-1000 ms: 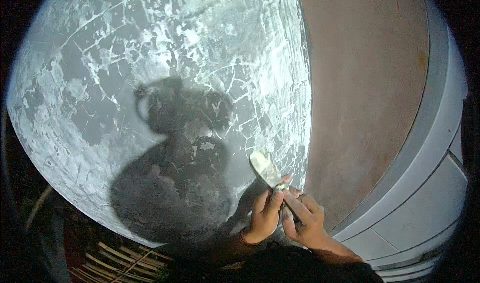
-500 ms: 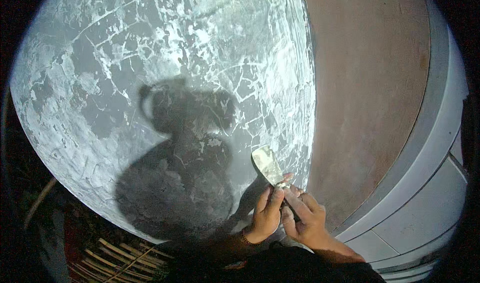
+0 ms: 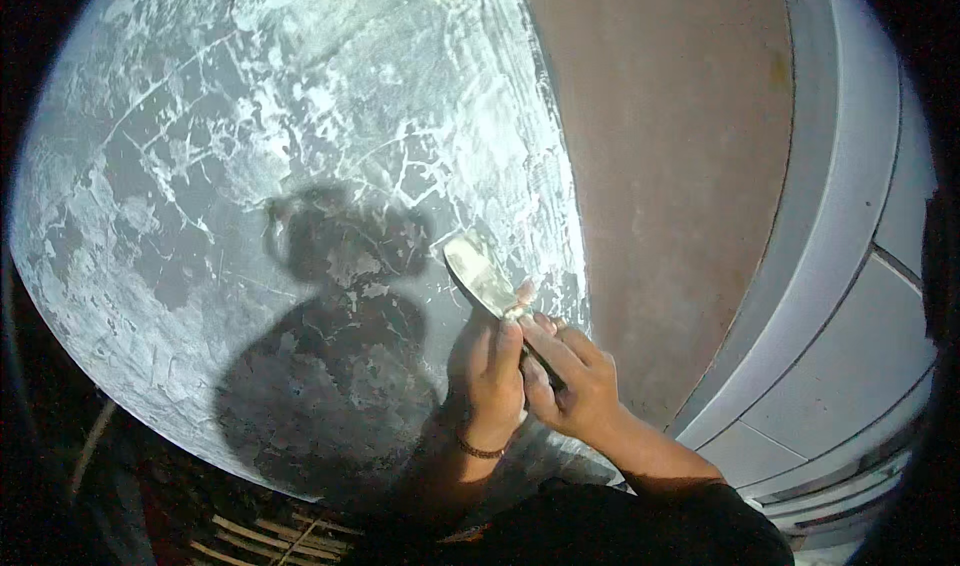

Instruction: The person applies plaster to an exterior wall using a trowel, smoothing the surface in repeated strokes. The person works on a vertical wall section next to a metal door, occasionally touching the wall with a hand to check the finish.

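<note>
Both my hands are on a putty knife (image 3: 480,274), its wide pale blade smeared with whitish filler and pointing up and to the left. My right hand (image 3: 578,378) wraps its fingers round the dark handle, most of which they hide. From the other side, my left hand (image 3: 492,391), with a bracelet at the wrist, pinches near where blade meets handle. Behind the blade is a grey wall (image 3: 240,256) with white patches and branching white lines. Whether the blade touches it I cannot tell.
A brown panel (image 3: 680,166) borders the wall on the right, followed by a curved grey ledge (image 3: 845,196) and light tiles (image 3: 830,376). Pale wooden slats (image 3: 270,538) lie at the lower left. My shadow (image 3: 340,366) darkens the wall's lower middle.
Both hands and the putty knife have moved up along the wall together, still holding the same grip. The view has shifted, so the wall and brown panel sit further left.
</note>
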A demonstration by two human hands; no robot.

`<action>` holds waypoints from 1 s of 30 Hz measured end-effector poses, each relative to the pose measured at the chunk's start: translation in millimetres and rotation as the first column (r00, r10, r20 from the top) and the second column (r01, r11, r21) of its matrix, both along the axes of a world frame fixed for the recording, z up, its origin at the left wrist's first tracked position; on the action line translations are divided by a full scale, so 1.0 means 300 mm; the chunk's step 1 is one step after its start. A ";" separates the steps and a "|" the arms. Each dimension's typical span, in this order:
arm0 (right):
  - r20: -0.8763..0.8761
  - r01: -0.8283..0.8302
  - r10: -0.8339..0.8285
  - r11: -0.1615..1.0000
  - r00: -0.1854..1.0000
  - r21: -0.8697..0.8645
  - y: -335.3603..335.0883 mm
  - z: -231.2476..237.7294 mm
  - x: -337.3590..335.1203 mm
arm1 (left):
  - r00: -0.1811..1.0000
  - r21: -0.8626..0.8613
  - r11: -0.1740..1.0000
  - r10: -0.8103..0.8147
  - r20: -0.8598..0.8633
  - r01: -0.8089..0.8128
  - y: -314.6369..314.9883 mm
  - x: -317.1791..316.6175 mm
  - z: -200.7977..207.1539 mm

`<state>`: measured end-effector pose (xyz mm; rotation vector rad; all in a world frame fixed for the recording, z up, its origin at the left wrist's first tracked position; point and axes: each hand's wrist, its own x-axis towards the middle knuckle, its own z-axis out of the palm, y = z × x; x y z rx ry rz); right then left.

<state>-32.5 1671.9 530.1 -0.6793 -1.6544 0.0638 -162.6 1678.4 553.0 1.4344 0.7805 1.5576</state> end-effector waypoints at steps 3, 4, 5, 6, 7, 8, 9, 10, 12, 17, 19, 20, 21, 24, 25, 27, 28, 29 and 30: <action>-0.050 0.003 -0.004 1.000 0.999 -0.020 0.021 -0.034 0.031 | 0.999 -0.024 0.998 -0.051 0.013 0.051 0.012 0.001 -0.041; -0.084 0.008 -0.009 1.000 0.996 -0.003 0.020 -0.045 0.048 | 0.993 -0.033 0.994 -0.105 0.057 0.107 0.003 0.009 -0.078; -0.121 0.003 0.001 0.999 0.993 0.037 0.026 -0.051 0.070 | 0.992 -0.187 0.981 -0.024 0.127 0.048 -0.011 0.026 -0.126; -0.151 0.081 -0.074 0.996 0.986 0.041 0.045 -0.050 0.089 | 0.997 -0.135 0.989 -0.043 0.062 0.051 -0.024 0.020 -0.169; -0.118 0.141 -0.147 0.988 0.982 -0.055 0.069 -0.041 0.111 | 0.998 -0.157 0.986 -0.059 0.004 0.059 -0.039 0.013 -0.210; -0.094 0.194 -0.205 0.974 0.974 -0.114 0.108 -0.025 0.133 | 0.997 -0.136 0.989 -0.059 -0.057 0.051 -0.052 0.000 -0.249; -0.123 0.229 -0.235 0.971 0.964 -0.061 0.144 -0.006 0.151 | 0.992 -0.118 0.991 -0.073 -0.099 0.061 -0.058 -0.017 -0.277; -0.137 0.223 -0.237 0.968 0.962 -0.112 0.189 0.015 0.167 | 0.989 -0.086 0.993 -0.085 -0.122 0.075 -0.059 -0.034 -0.302; -0.220 0.186 -0.212 0.973 0.952 -0.136 0.259 0.054 0.190 | 0.982 -0.105 0.994 -0.052 -0.180 0.033 -0.062 -0.065 -0.338; -0.205 0.075 -0.098 0.991 0.974 -0.113 0.285 0.093 0.230 | 0.995 -0.187 0.978 -0.096 -0.024 0.090 -0.065 -0.092 -0.374; -0.184 0.042 -0.073 0.985 0.980 -0.167 0.278 0.099 0.247 | 0.991 -0.180 0.981 -0.087 -0.101 0.068 -0.065 -0.081 -0.375; -0.178 0.067 -0.090 0.989 0.980 -0.129 0.277 0.102 0.255 | 0.992 -0.178 0.981 -0.087 -0.086 0.071 -0.064 -0.073 -0.372; -0.206 0.023 -0.059 0.985 0.977 -0.173 0.280 0.105 0.262 | 0.989 -0.190 0.980 -0.084 -0.123 0.059 -0.062 -0.064 -0.367; -0.277 -0.073 0.020 0.981 0.961 -0.182 0.301 0.113 0.271 | 0.986 -0.177 0.981 -0.105 -0.130 0.081 -0.048 -0.038 -0.345; -0.276 -0.081 0.030 0.982 0.961 -0.172 0.308 0.115 0.269 | 0.982 -0.157 0.982 -0.131 -0.135 0.110 -0.042 -0.032 -0.337; -0.258 -0.043 0.009 0.991 0.966 -0.128 0.322 0.125 0.264 | 0.974 -0.141 0.979 -0.171 -0.148 0.150 -0.031 -0.018 -0.325; -0.244 -0.007 -0.019 0.994 0.970 -0.105 0.325 0.132 0.261 | 0.972 -0.158 0.976 -0.178 -0.156 0.153 -0.031 -0.013 -0.322; -0.219 0.022 -0.040 0.996 0.975 -0.083 0.320 0.138 0.257 | 0.971 -0.163 0.973 -0.188 -0.148 0.164 -0.032 -0.007 -0.321; -0.274 -0.042 0.022 0.997 0.961 -0.068 0.313 0.148 0.256 | 0.969 -0.181 0.972 -0.181 -0.170 0.150 -0.034 -0.003 -0.318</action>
